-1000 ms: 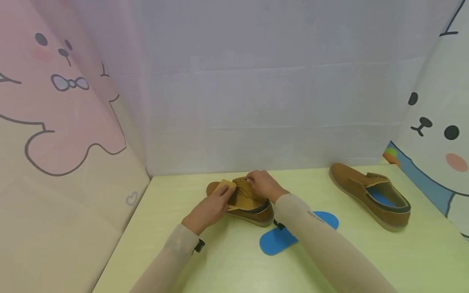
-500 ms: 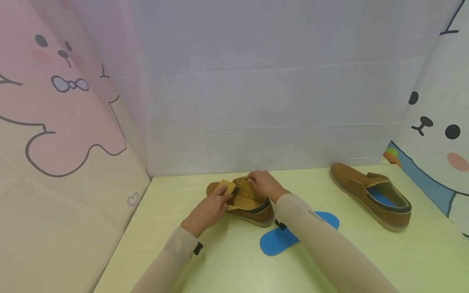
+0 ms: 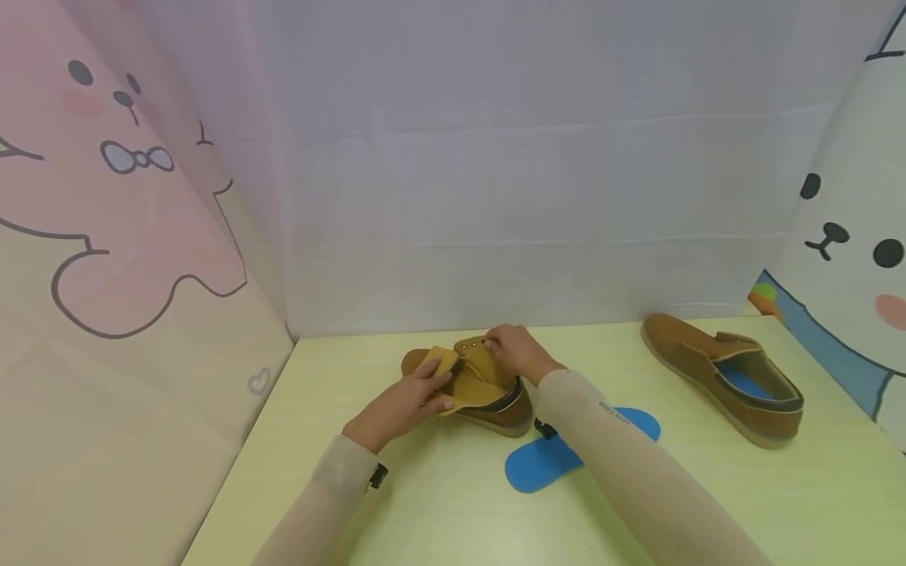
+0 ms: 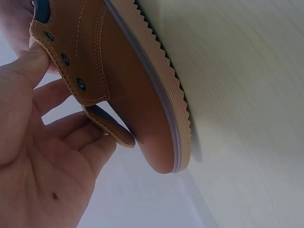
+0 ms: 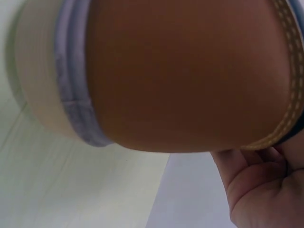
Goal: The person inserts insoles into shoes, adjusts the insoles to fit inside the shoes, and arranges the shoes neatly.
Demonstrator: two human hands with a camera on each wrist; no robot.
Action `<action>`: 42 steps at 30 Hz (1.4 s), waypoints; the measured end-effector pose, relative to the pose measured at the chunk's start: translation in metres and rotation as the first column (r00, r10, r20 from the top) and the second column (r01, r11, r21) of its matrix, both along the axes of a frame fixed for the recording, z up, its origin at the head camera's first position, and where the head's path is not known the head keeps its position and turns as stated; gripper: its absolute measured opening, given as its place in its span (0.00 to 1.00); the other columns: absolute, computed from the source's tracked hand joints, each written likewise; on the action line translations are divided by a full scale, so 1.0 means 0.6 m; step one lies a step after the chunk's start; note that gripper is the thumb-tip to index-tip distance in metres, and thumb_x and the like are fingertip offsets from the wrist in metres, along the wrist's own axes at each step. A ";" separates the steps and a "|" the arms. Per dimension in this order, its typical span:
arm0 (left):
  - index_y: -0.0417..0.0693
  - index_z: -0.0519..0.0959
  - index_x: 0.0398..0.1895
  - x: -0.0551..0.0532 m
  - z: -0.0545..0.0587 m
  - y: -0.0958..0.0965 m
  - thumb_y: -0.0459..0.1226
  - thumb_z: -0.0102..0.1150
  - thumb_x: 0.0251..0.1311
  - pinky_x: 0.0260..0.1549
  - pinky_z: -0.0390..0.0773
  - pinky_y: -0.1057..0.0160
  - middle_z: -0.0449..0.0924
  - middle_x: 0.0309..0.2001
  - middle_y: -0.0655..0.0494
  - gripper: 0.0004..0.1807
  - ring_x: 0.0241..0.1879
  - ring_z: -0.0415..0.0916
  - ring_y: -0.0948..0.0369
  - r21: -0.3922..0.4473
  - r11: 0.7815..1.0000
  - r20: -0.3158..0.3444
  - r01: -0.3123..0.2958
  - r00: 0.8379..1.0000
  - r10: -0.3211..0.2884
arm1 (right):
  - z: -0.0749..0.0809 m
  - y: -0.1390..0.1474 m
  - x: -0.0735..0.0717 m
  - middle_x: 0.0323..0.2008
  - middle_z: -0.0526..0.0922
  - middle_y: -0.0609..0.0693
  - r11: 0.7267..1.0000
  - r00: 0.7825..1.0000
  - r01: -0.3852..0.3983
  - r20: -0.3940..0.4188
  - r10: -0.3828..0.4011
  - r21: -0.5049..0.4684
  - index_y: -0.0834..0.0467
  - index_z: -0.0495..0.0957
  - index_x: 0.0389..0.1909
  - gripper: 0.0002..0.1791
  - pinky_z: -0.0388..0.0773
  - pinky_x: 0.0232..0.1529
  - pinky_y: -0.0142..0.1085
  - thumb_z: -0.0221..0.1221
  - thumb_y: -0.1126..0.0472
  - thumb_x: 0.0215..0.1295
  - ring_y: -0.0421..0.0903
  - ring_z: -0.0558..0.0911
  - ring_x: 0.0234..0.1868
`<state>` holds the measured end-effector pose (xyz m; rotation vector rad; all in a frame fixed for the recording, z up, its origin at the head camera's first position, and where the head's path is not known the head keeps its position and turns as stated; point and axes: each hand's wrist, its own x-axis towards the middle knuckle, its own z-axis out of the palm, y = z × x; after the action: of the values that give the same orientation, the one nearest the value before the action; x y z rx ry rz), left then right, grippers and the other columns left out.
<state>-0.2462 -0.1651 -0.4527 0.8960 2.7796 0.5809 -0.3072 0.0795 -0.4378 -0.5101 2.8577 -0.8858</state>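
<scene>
A brown lace-less shoe (image 3: 499,419) stands on the table, toe to the far left, with its mustard lining exposed. At its front, my left hand (image 3: 403,405) has its fingers at the folded-back tongue (image 3: 444,359) and its thumb at the near eyelet flap. That flap (image 4: 78,52) sits by the thumb and index finger in the left wrist view. My right hand (image 3: 522,352) pinches the far eyelet flap (image 3: 470,346) and holds it up. The heel (image 5: 190,76) hides most of the right hand in the right wrist view.
A blue insole (image 3: 538,465) lies on the table (image 3: 425,511), partly under the right forearm. To the right stands the matching brown shoe (image 3: 697,346), with a blue insole (image 3: 743,382) inside. A pale curtain (image 3: 495,196) closes off the back.
My left thumb has come away from the tongue and moved down to the near eyelet flap, spreading from the fingers. The right hand keeps its hold on the far flap.
</scene>
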 end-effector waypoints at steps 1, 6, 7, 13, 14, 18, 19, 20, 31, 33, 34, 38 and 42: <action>0.39 0.68 0.73 0.000 -0.001 -0.001 0.53 0.52 0.73 0.64 0.70 0.47 0.48 0.77 0.33 0.35 0.72 0.59 0.40 0.001 1.000 0.002 0.002 1.000 -0.002 | -0.002 0.001 -0.003 0.52 0.84 0.59 1.000 1.000 -0.003 0.003 0.003 0.000 0.64 0.82 0.57 0.15 0.80 0.47 0.45 0.53 0.63 0.79 0.53 0.84 0.45; 0.40 0.67 0.74 -0.002 -0.004 0.000 0.52 0.55 0.71 0.65 0.69 0.47 0.49 0.77 0.33 0.36 0.72 0.60 0.40 -0.011 1.000 0.000 -0.007 1.000 0.007 | -0.007 0.008 -0.013 0.43 0.85 0.58 1.000 0.999 -0.011 0.036 0.012 -0.024 0.66 0.82 0.57 0.16 0.75 0.36 0.40 0.52 0.63 0.79 0.46 0.76 0.28; 0.39 0.67 0.74 -0.003 -0.004 0.001 0.52 0.55 0.71 0.65 0.69 0.47 0.49 0.77 0.34 0.36 0.72 0.60 0.40 -0.015 1.000 -0.005 -0.009 1.000 0.009 | -0.007 0.010 -0.014 0.41 0.85 0.57 0.999 0.999 -0.012 0.037 0.013 -0.031 0.66 0.82 0.57 0.16 0.74 0.35 0.39 0.52 0.63 0.79 0.45 0.74 0.26; 0.39 0.68 0.73 -0.006 -0.009 0.002 0.52 0.55 0.71 0.64 0.71 0.48 0.49 0.77 0.34 0.36 0.72 0.61 0.41 -0.030 0.999 -0.027 -0.012 1.000 0.011 | -0.009 0.013 -0.015 0.35 0.83 0.55 0.997 0.999 -0.025 0.035 0.027 -0.070 0.67 0.82 0.57 0.16 0.71 0.33 0.38 0.52 0.63 0.79 0.43 0.69 0.22; 0.39 0.68 0.73 -0.006 -0.009 0.003 0.52 0.55 0.71 0.64 0.70 0.48 0.49 0.77 0.34 0.36 0.72 0.61 0.41 -0.027 1.000 -0.029 -0.012 1.000 0.011 | -0.008 0.013 -0.013 0.35 0.83 0.56 0.997 0.999 -0.029 0.035 0.031 -0.072 0.66 0.82 0.57 0.16 0.71 0.34 0.39 0.51 0.63 0.79 0.44 0.70 0.23; 0.39 0.68 0.73 -0.008 -0.009 0.005 0.52 0.55 0.72 0.64 0.70 0.47 0.50 0.77 0.33 0.35 0.71 0.61 0.40 -0.011 1.000 -0.036 -0.009 0.999 0.009 | -0.001 0.011 -0.001 0.45 0.84 0.58 0.997 0.998 -0.048 0.025 0.050 -0.059 0.65 0.81 0.57 0.17 0.75 0.41 0.44 0.50 0.62 0.80 0.49 0.79 0.34; 0.39 0.68 0.73 -0.008 -0.008 0.005 0.52 0.55 0.72 0.64 0.70 0.47 0.50 0.77 0.33 0.35 0.71 0.61 0.40 -0.010 1.000 -0.036 -0.009 0.999 0.008 | 0.001 0.011 0.002 0.47 0.84 0.58 0.997 0.998 -0.058 0.025 0.059 -0.050 0.65 0.81 0.57 0.17 0.76 0.43 0.45 0.50 0.61 0.80 0.51 0.81 0.38; 0.39 0.68 0.73 -0.008 -0.009 0.005 0.52 0.55 0.72 0.64 0.70 0.47 0.50 0.77 0.33 0.35 0.71 0.61 0.40 -0.009 1.000 -0.035 -0.009 0.999 0.009 | 0.003 0.010 0.006 0.50 0.84 0.59 0.997 0.997 -0.067 0.029 0.068 -0.045 0.65 0.80 0.58 0.17 0.77 0.46 0.47 0.50 0.61 0.80 0.53 0.82 0.42; 0.39 0.70 0.72 -0.005 -0.005 0.006 0.52 0.57 0.71 0.63 0.72 0.47 0.51 0.76 0.33 0.35 0.70 0.63 0.40 -0.016 1.000 -0.035 -0.012 0.999 0.011 | 0.029 0.064 0.049 0.54 0.83 0.60 0.992 0.992 -0.124 0.008 0.125 -0.023 0.65 0.78 0.61 0.19 0.79 0.53 0.50 0.49 0.60 0.81 0.58 0.83 0.52; 0.39 0.69 0.72 -0.005 -0.005 0.006 0.52 0.57 0.70 0.63 0.72 0.47 0.51 0.77 0.33 0.35 0.71 0.62 0.40 -0.013 1.000 -0.027 -0.017 0.999 0.017 | 0.036 0.087 0.058 0.56 0.82 0.60 0.993 0.994 -0.112 -0.014 0.111 -0.026 0.65 0.77 0.62 0.19 0.78 0.55 0.52 0.49 0.60 0.81 0.59 0.82 0.54; 0.39 0.69 0.72 -0.006 -0.005 0.006 0.52 0.58 0.70 0.63 0.72 0.47 0.51 0.77 0.33 0.35 0.71 0.62 0.40 -0.015 1.000 -0.025 -0.020 0.999 0.019 | 0.038 0.099 0.062 0.56 0.82 0.60 0.994 0.994 -0.104 -0.026 0.104 -0.028 0.65 0.77 0.62 0.18 0.77 0.56 0.53 0.49 0.60 0.80 0.59 0.81 0.55; 0.38 0.69 0.72 -0.007 -0.004 0.007 0.51 0.59 0.69 0.64 0.71 0.47 0.51 0.76 0.32 0.36 0.71 0.62 0.40 -0.012 0.999 -0.016 -0.029 0.999 0.029 | 0.044 0.143 0.078 0.55 0.83 0.61 0.998 0.996 -0.066 -0.059 0.064 -0.021 0.66 0.78 0.60 0.18 0.78 0.55 0.54 0.49 0.62 0.79 0.60 0.82 0.54; 0.36 0.70 0.71 -0.008 -0.002 0.008 0.51 0.59 0.69 0.63 0.71 0.47 0.51 0.76 0.31 0.36 0.70 0.62 0.39 -0.008 1.000 -0.011 -0.019 1.000 0.019 | 0.041 0.174 0.100 0.52 0.84 0.60 0.999 0.998 -0.043 -0.043 0.044 0.024 0.66 0.80 0.57 0.17 0.79 0.53 0.53 0.50 0.63 0.77 0.59 0.83 0.52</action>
<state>-0.2510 -0.1603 -0.4541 0.8744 2.8016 0.5695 -0.2470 0.1841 -0.4133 -0.5935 2.8799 -0.8443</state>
